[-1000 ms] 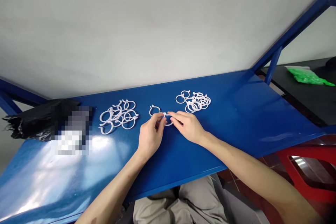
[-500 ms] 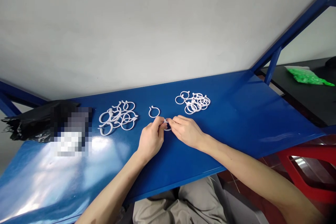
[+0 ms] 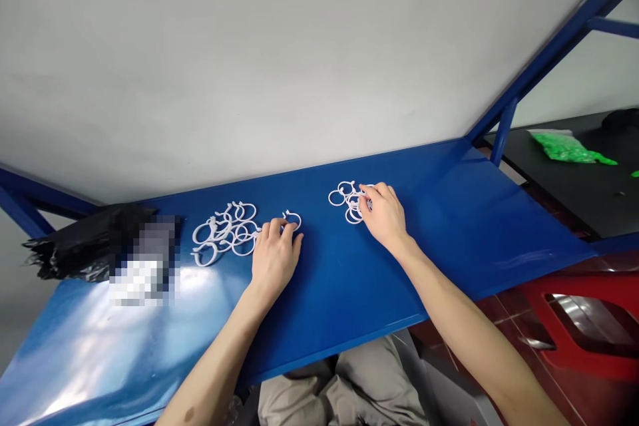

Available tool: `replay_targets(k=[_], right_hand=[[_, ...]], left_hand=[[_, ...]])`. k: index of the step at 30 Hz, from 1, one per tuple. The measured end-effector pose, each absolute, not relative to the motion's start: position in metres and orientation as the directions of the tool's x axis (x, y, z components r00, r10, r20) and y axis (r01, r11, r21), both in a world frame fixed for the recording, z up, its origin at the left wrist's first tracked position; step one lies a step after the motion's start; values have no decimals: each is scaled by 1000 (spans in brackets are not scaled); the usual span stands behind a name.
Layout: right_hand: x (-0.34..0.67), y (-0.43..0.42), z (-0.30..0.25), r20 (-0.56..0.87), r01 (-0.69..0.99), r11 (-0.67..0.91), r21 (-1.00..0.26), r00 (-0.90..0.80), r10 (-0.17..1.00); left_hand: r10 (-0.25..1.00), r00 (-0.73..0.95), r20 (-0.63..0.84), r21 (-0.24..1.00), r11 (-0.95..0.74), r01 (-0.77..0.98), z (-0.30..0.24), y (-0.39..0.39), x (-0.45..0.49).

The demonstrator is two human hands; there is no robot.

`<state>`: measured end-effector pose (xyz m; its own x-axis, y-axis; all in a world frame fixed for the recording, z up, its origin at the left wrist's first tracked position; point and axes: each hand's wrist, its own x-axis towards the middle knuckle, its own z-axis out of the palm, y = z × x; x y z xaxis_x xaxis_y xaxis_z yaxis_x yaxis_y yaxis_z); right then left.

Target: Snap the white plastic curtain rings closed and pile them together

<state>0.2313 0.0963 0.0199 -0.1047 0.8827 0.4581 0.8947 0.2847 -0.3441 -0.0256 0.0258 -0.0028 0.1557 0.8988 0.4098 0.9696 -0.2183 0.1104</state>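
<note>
White ring (image 3: 300, 220), ends pointing away-left, partly behind left fingers (image 3: 287, 231)

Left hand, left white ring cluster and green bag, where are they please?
Left hand (image 3: 274, 254), head view: back of hand.
Left white ring cluster (image 3: 220, 234), head view: overlapping middle.
Green bag (image 3: 563, 146), head view: green middle.

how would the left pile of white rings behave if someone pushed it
The white rings overlap, so they would probably shift as a tangle. Their thin bands suggest they're light. The glossy tabletop may let them slide fairly easily.
</note>
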Motion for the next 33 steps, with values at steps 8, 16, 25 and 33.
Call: replay_targets(k=[8,16,25,33], right_hand=[[227,95,17,449,878,285,-385,-91,889],[217,82,28,584,756,476,-449,-155,797],[177,50,22,343,517,497,-697,-368,864],[168,58,5,307,413,421,-807,-315,898]], left_hand=[[883,176,436,187,-281,941,-3,27,-26],[835,237,497,314,-428,848,3,33,-24],[739,356,572,230,-561,795,-1,28,-30],[820,254,512,384,-484,787,-2,26,-24]])
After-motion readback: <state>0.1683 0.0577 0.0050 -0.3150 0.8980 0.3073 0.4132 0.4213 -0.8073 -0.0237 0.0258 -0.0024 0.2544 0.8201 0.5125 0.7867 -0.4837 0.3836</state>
